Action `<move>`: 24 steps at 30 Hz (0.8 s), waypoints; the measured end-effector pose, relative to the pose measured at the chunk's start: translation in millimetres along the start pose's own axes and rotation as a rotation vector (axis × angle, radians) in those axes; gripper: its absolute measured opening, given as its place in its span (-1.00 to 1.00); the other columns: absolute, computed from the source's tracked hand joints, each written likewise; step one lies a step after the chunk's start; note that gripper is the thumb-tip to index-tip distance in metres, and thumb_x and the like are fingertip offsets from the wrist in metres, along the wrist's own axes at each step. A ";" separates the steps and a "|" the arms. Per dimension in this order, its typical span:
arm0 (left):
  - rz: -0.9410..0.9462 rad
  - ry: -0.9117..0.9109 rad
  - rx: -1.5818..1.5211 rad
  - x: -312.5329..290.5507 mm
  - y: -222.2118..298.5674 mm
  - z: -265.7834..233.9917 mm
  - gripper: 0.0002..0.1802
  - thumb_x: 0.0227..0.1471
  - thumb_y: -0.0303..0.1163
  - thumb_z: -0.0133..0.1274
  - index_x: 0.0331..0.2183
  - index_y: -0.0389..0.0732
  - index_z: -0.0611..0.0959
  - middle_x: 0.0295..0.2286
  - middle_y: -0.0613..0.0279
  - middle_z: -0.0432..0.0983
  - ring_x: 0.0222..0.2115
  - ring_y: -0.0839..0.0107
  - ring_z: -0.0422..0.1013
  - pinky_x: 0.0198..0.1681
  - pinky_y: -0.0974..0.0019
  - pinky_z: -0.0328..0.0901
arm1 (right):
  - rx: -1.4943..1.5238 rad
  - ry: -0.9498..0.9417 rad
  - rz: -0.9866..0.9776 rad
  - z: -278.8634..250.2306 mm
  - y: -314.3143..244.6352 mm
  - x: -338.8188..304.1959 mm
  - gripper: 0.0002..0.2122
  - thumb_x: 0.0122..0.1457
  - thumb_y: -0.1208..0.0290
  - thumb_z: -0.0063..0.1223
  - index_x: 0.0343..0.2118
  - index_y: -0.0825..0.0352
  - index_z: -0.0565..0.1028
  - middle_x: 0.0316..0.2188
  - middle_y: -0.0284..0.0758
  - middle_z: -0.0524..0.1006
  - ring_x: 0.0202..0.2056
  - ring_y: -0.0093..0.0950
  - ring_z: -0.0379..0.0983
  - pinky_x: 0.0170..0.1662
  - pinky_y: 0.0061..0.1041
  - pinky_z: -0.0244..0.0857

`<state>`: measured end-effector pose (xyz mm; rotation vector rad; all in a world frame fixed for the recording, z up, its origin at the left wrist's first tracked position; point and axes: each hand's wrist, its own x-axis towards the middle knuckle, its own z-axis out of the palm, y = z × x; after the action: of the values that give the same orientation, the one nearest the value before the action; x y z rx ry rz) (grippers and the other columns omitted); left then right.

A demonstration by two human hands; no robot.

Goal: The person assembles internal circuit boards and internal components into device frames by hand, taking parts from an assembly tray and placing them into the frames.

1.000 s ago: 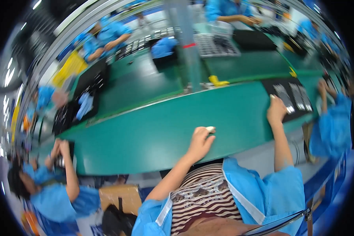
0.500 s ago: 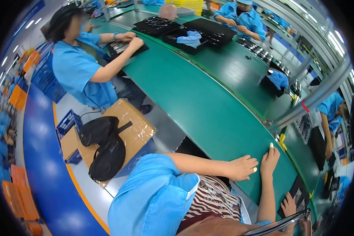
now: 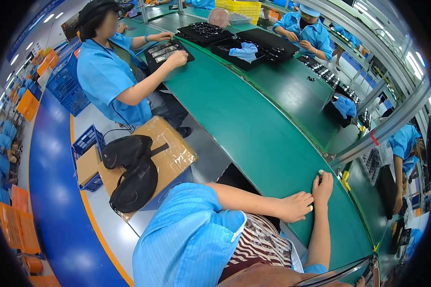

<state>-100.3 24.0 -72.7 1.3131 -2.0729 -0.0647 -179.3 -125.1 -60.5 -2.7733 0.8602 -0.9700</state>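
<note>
My left hand (image 3: 297, 206) rests on the near edge of the green work table (image 3: 254, 143), its fingers laid loosely and slightly bent. Just beyond it, my right hand (image 3: 323, 187) lies on the table top, fingers apart and a little bent. Pale finger cots cover some fingertips. I see nothing held in either hand. The two hands are close together.
At the left, a cardboard box (image 3: 175, 158) carries a black case (image 3: 134, 177) beside a blue crate (image 3: 88, 143). A co-worker (image 3: 112, 71) handles a black tray (image 3: 165, 55) at the table's far end. A metal post (image 3: 364, 146) rises along the right side.
My right hand has drawn back slightly, and its raised finger has bent. Another person's hand and a dark tray at the lower right have mostly left the view as the view shifted.
</note>
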 end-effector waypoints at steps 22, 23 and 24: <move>-0.699 0.349 0.423 -31.6 -116.2 -82.2 -0.41 -0.32 -0.30 0.26 -0.22 -0.41 0.45 -0.09 -0.26 0.24 -0.04 -0.14 0.20 0.01 -0.05 0.14 | 0.229 -0.167 0.163 -14.4 0.0 -3.7 -0.80 0.01 0.63 -0.02 -0.25 0.45 0.45 -0.36 -0.18 0.34 -0.28 -0.24 0.31 -0.20 -0.37 0.22; -0.756 0.387 0.565 -37.2 -126.8 -99.1 -0.37 -0.29 -0.26 0.26 -0.18 -0.42 0.44 -0.07 -0.28 0.23 -0.02 -0.15 0.18 0.03 -0.07 0.11 | 0.227 -0.180 0.159 -16.1 0.4 -3.6 -0.80 0.00 0.64 -0.01 -0.25 0.45 0.44 -0.36 -0.19 0.33 -0.28 -0.25 0.30 -0.19 -0.38 0.22; -0.842 0.373 0.710 -45.1 -138.2 -111.0 -0.33 -0.23 -0.18 0.23 -0.14 -0.43 0.42 -0.05 -0.28 0.21 0.00 -0.14 0.15 0.05 -0.08 0.08 | 0.228 -0.194 0.152 -16.9 0.1 -2.7 -0.80 0.00 0.64 0.00 -0.25 0.45 0.44 -0.35 -0.19 0.31 -0.27 -0.25 0.29 -0.19 -0.39 0.21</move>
<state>82.3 26.3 -62.4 2.3352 -1.1293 0.5483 -191.1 -121.9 -48.5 -2.5170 0.8572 -0.7108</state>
